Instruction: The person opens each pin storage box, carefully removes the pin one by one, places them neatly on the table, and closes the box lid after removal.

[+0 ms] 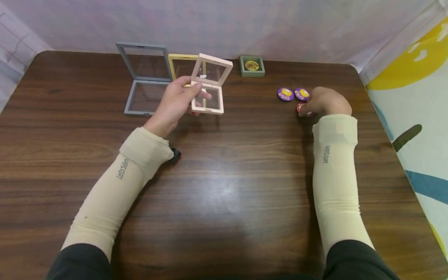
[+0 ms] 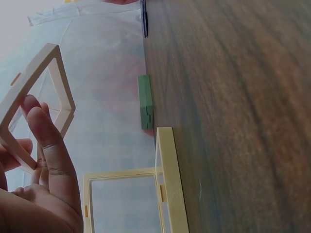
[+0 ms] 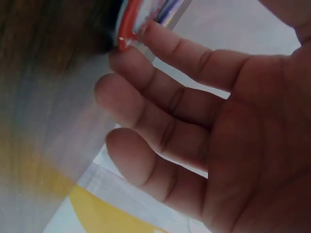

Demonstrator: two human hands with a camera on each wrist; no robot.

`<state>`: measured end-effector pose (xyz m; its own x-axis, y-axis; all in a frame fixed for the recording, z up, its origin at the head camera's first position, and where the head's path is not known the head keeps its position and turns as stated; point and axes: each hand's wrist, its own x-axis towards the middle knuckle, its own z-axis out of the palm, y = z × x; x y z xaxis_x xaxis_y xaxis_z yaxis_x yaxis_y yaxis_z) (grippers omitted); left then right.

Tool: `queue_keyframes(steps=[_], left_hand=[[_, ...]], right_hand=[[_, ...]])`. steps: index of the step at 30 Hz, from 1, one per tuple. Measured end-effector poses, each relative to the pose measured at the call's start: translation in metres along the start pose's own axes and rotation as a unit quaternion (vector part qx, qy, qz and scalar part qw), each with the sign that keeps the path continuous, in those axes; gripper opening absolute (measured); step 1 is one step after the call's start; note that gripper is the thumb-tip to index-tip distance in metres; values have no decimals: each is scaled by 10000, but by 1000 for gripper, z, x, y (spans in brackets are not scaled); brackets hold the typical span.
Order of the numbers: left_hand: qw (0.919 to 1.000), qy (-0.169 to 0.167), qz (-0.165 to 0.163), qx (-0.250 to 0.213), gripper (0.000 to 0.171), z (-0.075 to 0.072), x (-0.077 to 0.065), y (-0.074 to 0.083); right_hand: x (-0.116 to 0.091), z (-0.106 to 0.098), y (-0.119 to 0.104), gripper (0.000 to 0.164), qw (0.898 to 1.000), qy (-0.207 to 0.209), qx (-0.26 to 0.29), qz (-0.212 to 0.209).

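My left hand grips a small pale pink hinged frame with clear panes, standing open and raised off the table; the left wrist view shows the thumb and fingers about its edge. At the right, my right hand pinches a round red badge, partly hidden by the fingers. Seen from the right wrist, the badge's red rim is not covered there; fingertips meet its edge, while the other fingers are loosely bent. Two purple badges with yellow pictures lie just left of that hand.
Behind my left hand stand an open grey frame and an open yellow frame. A small green frame holding a round yellow piece is at the table's back edge, before a cloth backdrop.
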<state>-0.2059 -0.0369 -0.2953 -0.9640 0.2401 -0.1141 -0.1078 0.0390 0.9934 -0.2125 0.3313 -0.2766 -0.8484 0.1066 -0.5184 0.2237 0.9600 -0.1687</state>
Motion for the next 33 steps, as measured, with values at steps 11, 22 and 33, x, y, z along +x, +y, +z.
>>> queue_keyframes(steps=[11,22,33], left_hand=[[10000,-43,-42,3,31,0,1,-1],[9998,-114,-68,156,31,1,2,-3],[9996,-188,-36,229,34,1,1,-6]], right_hand=[[0,1,0,34,9999,128,-40,-13],[-6,-5,-8,55,9941,972,462,-139],[-4,30,-111,44,9630,1817,356,-1956]])
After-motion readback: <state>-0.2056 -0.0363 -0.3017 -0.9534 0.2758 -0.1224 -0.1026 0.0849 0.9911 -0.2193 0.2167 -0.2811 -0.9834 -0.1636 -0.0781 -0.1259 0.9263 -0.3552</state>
